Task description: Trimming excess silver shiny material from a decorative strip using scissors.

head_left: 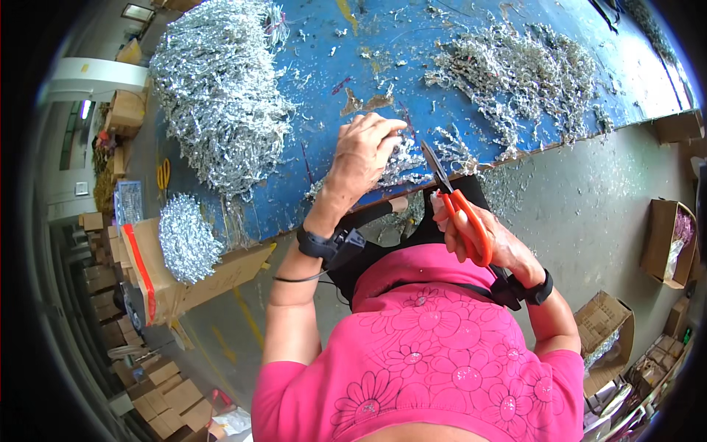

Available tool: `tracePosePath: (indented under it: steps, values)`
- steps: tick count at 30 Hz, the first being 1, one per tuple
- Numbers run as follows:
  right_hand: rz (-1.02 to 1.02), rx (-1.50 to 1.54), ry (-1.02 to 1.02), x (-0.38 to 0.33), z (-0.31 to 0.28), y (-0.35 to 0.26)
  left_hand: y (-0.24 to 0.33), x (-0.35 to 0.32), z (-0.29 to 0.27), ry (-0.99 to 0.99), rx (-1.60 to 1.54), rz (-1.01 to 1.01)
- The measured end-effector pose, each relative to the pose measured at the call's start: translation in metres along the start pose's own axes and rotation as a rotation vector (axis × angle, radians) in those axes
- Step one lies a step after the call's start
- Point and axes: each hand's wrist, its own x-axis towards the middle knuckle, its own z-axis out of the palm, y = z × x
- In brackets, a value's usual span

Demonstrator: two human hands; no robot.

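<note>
Over the near edge of the blue table (pixel 324 81), my left hand (pixel 361 151) has its fingers curled together. What they may pinch is hidden. Loose silver tinsel sprigs (pixel 401 160) lie just under and beside that hand. In my right hand (pixel 497 239) is a pair of scissors (pixel 440 174) with orange handles, gripped around the loops. Its dark blades point up and to the left, near the tinsel and a little apart from my left hand. A large bundle of silver tinsel (pixel 221 96) fills the table's left side.
A heap of tangled tinsel sprigs (pixel 526 77) covers the table's right part. Another tinsel bundle (pixel 189 237) rests on a cardboard box (pixel 158 276) at the left. Yellow-handled scissors (pixel 163 174) lie near the left edge. An open carton (pixel 666 243) stands on the floor at right.
</note>
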Motion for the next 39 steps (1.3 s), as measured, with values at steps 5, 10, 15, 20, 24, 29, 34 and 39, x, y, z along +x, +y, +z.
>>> tracePosePath:
  steps: [5,10,15,20,24,29,34,39]
  values:
    - [0.012,0.01,-0.018,0.004,0.0,0.002,-0.018,0.007,0.005,-0.153,0.057,0.008]
    - [-0.035,0.133,-0.145,0.006,0.006,-0.006,-0.008,0.007,0.001,-0.08,-0.007,0.005]
    - [-0.048,0.148,-0.271,0.016,0.0,-0.006,0.009,0.003,-0.008,0.0,-0.109,-0.023]
    - [-0.011,0.109,-0.271,0.021,0.001,-0.005,0.011,-0.004,-0.012,0.013,-0.142,-0.037]
    - [-0.064,0.105,-0.255,0.024,0.005,-0.004,0.017,-0.009,-0.014,0.013,-0.104,-0.015]
    - [-0.104,0.131,-0.179,0.024,0.008,0.006,0.015,-0.015,-0.012,0.029,-0.123,-0.048]
    - [-0.16,0.086,0.004,0.0,0.0,0.003,0.033,-0.031,-0.024,0.137,-0.344,-0.305]
    - [-0.251,0.072,0.214,-0.017,-0.012,0.009,0.057,-0.067,-0.023,-0.163,-0.364,-0.049]
